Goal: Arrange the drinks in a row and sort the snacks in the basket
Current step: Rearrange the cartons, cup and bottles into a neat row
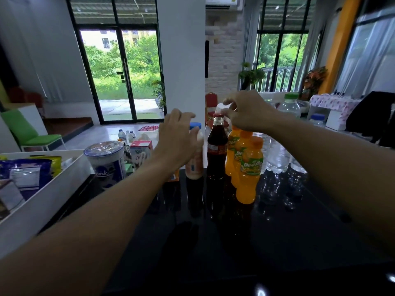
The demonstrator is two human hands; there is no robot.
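On the black glossy table (213, 242) stands a cluster of drinks. My left hand (177, 139) wraps round the upper part of a pale, blue-capped bottle (195, 167), which looks slightly blurred. My right hand (245, 111) reaches over from the right, and its curled fingers pinch the red-capped top of the dark cola bottle (217, 154). Three orange juice bottles (249, 167) stand in a line right of the cola. Clear water bottles (277, 154) stand behind them. The white basket (42, 193) at the left holds several snack packets (25, 171).
A tub with a blue lid (106, 161) and a small milk carton (141, 152) stand left of the drinks. An orange carton (174, 177) is mostly hidden by my left arm. A green-capped water bottle (290, 105) stands farther back. A green chair (27, 133) stands on the floor.
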